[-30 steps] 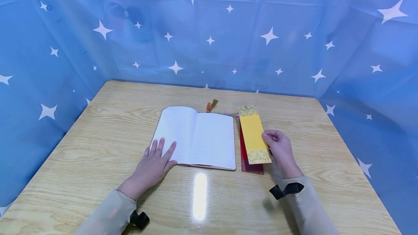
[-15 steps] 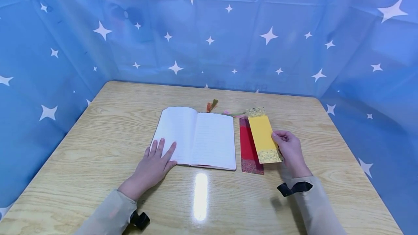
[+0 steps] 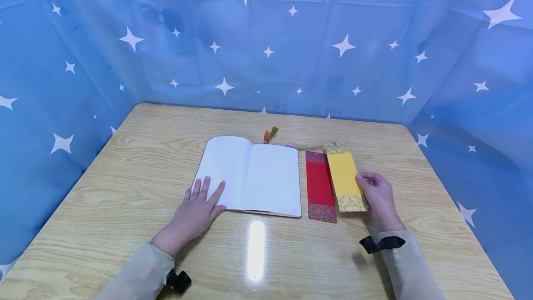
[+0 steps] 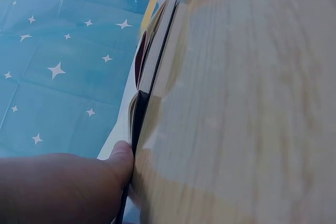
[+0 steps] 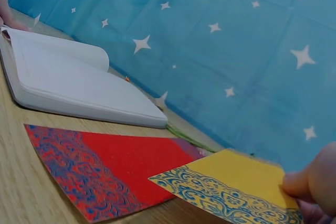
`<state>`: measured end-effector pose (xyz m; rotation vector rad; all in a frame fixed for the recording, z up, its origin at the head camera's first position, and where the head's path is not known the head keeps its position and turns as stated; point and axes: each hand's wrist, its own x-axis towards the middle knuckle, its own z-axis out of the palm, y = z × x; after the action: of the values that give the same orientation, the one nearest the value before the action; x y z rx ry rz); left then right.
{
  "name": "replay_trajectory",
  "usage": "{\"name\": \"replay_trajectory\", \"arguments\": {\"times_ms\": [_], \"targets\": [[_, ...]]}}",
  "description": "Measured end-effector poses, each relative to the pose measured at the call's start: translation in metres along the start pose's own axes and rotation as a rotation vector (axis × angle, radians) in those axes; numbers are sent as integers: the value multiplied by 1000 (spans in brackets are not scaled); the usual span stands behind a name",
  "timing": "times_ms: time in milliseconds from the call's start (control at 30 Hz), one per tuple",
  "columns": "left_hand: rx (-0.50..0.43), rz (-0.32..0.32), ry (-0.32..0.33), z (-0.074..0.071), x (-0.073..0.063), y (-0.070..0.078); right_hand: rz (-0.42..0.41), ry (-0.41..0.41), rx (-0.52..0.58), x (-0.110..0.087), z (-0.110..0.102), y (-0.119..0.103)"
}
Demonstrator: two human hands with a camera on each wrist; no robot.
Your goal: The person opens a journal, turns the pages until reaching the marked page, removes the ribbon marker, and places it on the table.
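Note:
An open notebook (image 3: 272,179) with lined pages lies in the middle of the table. My left hand (image 3: 197,209) rests with spread fingers on the lower part of its left page; the thumb shows at the notebook's edge in the left wrist view. My right hand (image 3: 378,197) pinches the right edge of a yellow bookmark (image 3: 343,175) with patterned ends, thumb on top. Just left of it, a red bookmark (image 3: 320,183) with patterned ends lies flat beside the notebook. In the right wrist view the yellow bookmark (image 5: 236,182) overlaps the red one's corner (image 5: 131,166).
Orange and olive tassels (image 3: 270,134) stick out above the notebook's top edge. A green cord (image 3: 310,147) runs from the notebook's top right to the yellow bookmark. A blue curtain with white stars (image 3: 266,36) stands behind the wooden table (image 3: 137,161).
My right hand has moved right and slightly nearer with the yellow bookmark, uncovering the red one beneath. My left hand has stayed on the page.

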<state>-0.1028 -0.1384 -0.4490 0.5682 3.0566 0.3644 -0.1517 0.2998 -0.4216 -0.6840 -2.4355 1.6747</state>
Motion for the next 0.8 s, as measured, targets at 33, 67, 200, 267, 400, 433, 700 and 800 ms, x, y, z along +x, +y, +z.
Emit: {"name": "replay_trajectory", "arguments": {"times_ms": [33, 67, 200, 267, 400, 433, 700, 800], "targets": [[0, 0, 1, 0, 0, 0, -2, 2, -10, 0, -1, 1], [-4, 1, 3, 0, 0, 0, -9, 4, -25, 0, -2, 3], [-4, 4, 7, -1, -1, 1, -39, 10, -81, -1, -5, 7], [-3, 8, 12, -1, -1, 2, -51, 19, -105, -2, -7, 8], [1, 14, 22, -2, -1, 2, -77, 45, -122, -3, -8, 12], [0, 13, 22, -2, -1, 2, -89, 56, -136, -4, -8, 13], [-2, 12, 13, 0, 0, 1, -234, 136, -346, -10, -5, 19], [4, 13, 11, 0, 0, 1, -286, 144, -438, -12, -5, 18]]}}
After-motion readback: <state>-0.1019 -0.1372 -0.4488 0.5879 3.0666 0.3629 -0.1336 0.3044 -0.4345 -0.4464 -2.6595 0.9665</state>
